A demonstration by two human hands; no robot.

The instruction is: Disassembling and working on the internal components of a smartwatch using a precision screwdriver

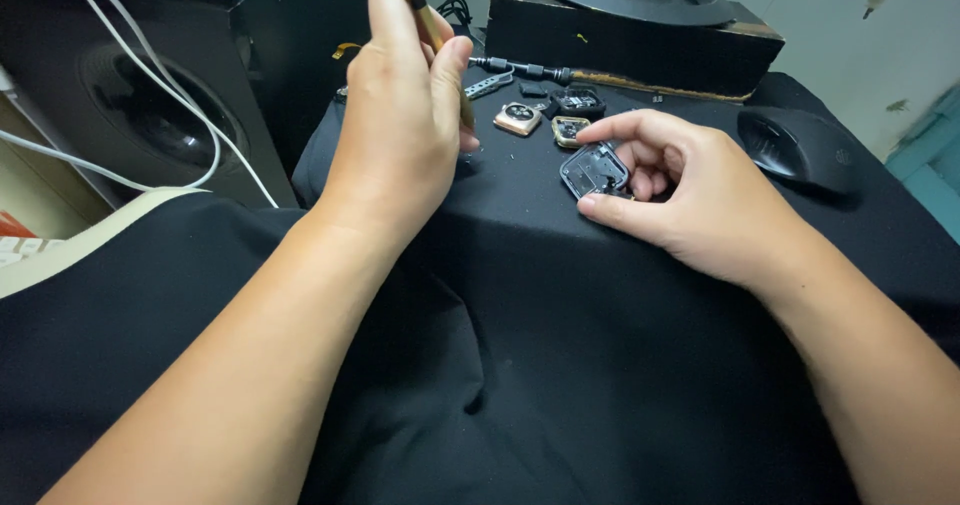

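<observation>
My left hand (400, 115) is closed around a thin brass-coloured tool (428, 20) held upright, its tip hidden behind the fingers. My right hand (690, 190) pinches a small dark rounded-square watch case (594, 170) between thumb and forefinger, resting it on the black cloth (560, 345). Just beyond lie three more small watch bodies: a rose-gold one (518, 118), a gold-rimmed one (569, 131) and a dark one (577, 102).
A black computer mouse (800, 145) sits to the right. A dark wooden box with a ring-shaped stand (630, 25) is at the back. A black speaker (150, 105) with white cables (150, 75) stands on the left. A small metal part (488, 87) lies near the cable.
</observation>
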